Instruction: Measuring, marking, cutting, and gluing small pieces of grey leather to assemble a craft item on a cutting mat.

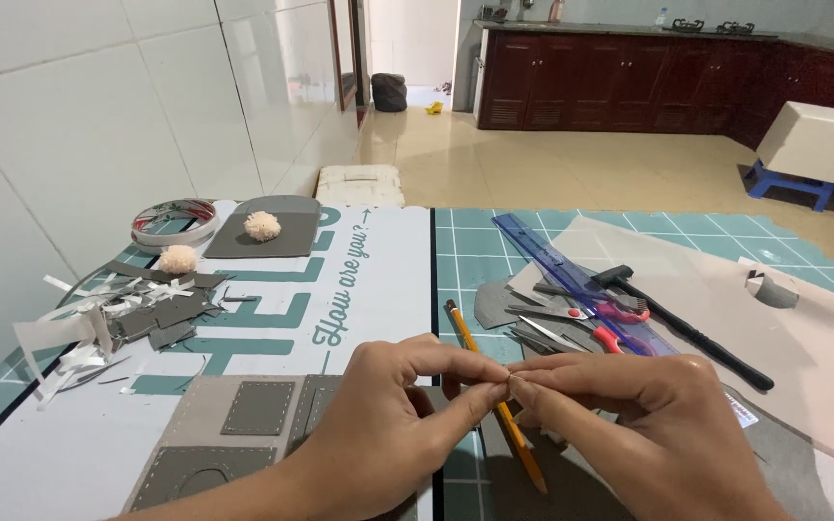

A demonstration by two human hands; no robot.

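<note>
My left hand [393,415] and my right hand [629,425] meet low in the middle of the view, fingertips pinched together around something very small. I cannot make out what that thing is. Under the hands a yellow pencil [494,410] lies on the teal cutting mat [465,256]. Below my left wrist lies a grey felt piece [229,434] with stitched square patches. Red-handled scissors [581,323] and a blue ruler [557,265] rest just beyond my right hand.
A heap of grey and white scraps [123,323] lies at the left with two cream pompoms [263,225], a tape roll [175,220] and a grey felt sheet [267,236]. A black tool [692,328] lies on a translucent sheet [774,328] at the right. A white tiled wall borders the left.
</note>
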